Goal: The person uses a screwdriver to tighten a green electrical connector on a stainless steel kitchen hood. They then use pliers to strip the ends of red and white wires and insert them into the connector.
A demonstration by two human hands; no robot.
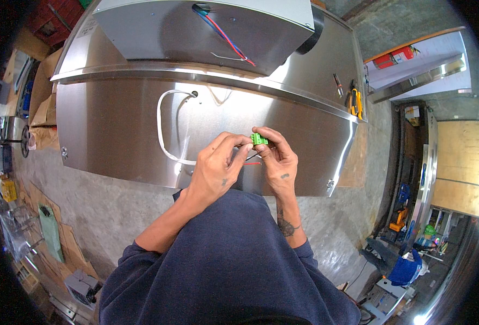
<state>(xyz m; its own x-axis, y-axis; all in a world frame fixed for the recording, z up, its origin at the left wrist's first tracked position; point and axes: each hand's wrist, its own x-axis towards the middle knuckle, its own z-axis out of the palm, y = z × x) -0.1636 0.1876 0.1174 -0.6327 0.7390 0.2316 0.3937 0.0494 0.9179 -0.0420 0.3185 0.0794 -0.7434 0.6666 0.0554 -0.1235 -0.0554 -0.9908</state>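
A small green terminal block connector (259,139) is pinched between the thumb and fingers of my right hand (280,160). My left hand (218,166) is closed just left of it, its thumb and fingertip pressed together around a thin black wire (253,155) leading toward the connector. Whether the wire sits inside the block is hidden by the fingers. A loose red wire (254,163) sticks out below, between the hands. From a hole in the steel panel, a white cable (160,122) loops down and passes behind my left hand.
Beyond the brushed steel panel (109,130) stands a grey metal box (158,32) with red and blue wires (226,39) hanging from its hole. Yellow-handled pliers (356,103) and a pen-like tool (337,85) lie at the panel's right. Cardboard (41,211) lies on the left floor.
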